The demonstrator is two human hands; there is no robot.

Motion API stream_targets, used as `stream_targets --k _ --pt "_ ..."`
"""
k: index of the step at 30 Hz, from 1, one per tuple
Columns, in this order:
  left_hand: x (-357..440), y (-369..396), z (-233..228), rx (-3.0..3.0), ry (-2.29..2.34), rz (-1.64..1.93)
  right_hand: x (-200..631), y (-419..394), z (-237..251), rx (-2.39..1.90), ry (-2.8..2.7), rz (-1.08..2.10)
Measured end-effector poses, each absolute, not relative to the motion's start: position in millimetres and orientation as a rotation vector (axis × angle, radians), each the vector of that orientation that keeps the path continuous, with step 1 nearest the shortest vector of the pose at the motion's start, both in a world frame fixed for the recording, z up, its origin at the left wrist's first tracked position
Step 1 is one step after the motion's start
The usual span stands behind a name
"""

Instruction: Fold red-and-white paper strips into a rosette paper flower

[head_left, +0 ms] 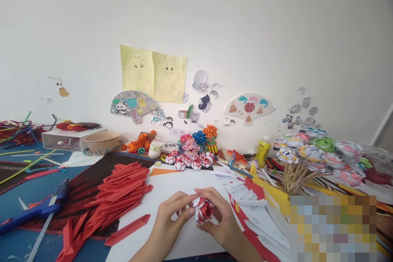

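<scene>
Both hands, the left hand [172,217] and right hand [222,219], are pinching the paper flower [203,208] over the white sheet [166,190] near the table's front edge; squeezing harder is probably risking crushed petals.

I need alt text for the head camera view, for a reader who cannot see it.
Two bare hands, left hand and right hand, together hold a small red-and-white paper ball over a white sheet. A pile of folded red strips lies to the left, a blue glue gun further left, and paper flowers on sticks stand to the right.
</scene>
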State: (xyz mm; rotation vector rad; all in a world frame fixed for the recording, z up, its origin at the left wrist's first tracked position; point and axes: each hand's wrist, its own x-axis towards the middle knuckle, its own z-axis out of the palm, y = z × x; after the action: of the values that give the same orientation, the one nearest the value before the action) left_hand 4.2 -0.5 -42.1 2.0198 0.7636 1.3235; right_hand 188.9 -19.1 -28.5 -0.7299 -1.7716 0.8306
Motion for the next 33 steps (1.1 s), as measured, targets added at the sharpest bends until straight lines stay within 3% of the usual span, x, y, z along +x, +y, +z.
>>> stream_targets --k 17,33 --pt "6.6 -5.7 -42.7 2.22 0.751 1.635 187.5 -16.4 -36.8 -0.72 -1.736 0.772" --pt "6.0 -8.3 -42.5 2.387 0.699 1.533 186.5 -19.1 -31.3 -0.678 -1.68 0.831"
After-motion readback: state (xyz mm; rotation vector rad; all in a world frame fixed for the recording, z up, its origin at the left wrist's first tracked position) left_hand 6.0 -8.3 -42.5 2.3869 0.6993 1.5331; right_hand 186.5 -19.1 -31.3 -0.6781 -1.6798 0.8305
